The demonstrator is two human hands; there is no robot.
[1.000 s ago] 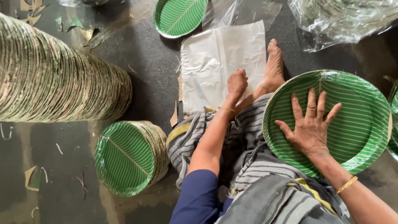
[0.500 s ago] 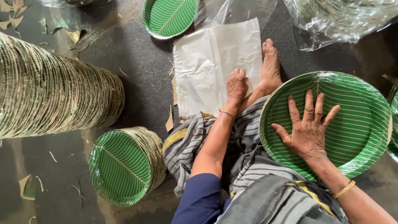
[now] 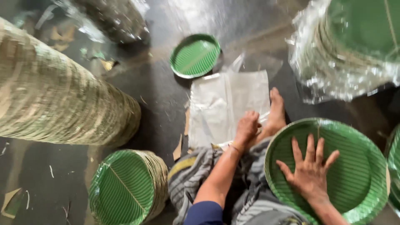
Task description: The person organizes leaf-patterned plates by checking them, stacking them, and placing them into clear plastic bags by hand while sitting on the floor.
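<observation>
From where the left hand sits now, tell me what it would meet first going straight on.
The left hand points up the picture onto the clear plastic bags it already touches; past them lies the small green plate, though depth is hard to judge.

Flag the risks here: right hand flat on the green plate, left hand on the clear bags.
1. The right hand only presses flat on the green plate, with no grip, so the plate could slide off the lap.
2. The left hand and a bare foot both rest on the clear plastic bags; pulling one might tear or drag the pile.
</observation>
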